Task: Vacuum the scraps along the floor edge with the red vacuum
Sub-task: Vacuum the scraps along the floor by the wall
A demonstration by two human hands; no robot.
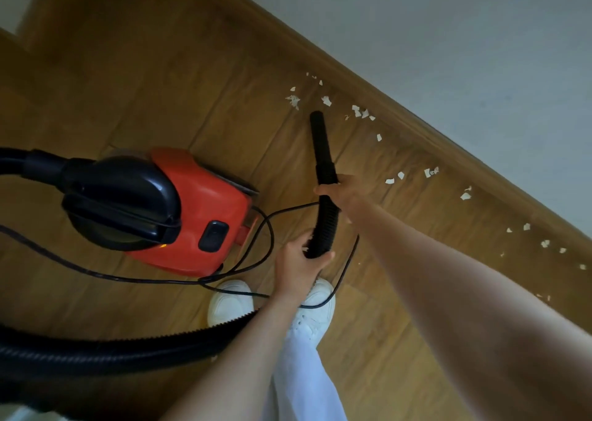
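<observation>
Progress: early, nozzle (317, 122) near first scraps (360, 112), trail along skirting unvacuumed | right hand (341, 193) fingers curled round hose (325, 218); left hand (299, 260) likewise, lower | red vacuum (195, 209) on floor, left.

One red vacuum (179, 209), two hands, two white shoes, many scraps (358, 111)

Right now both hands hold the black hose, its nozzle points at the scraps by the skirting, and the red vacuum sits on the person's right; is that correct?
Not quite. In the head view the red vacuum sits on the person's left, not the right. The rest holds: the left hand and right hand grip the black hose, its nozzle toward the scraps by the skirting.
</observation>
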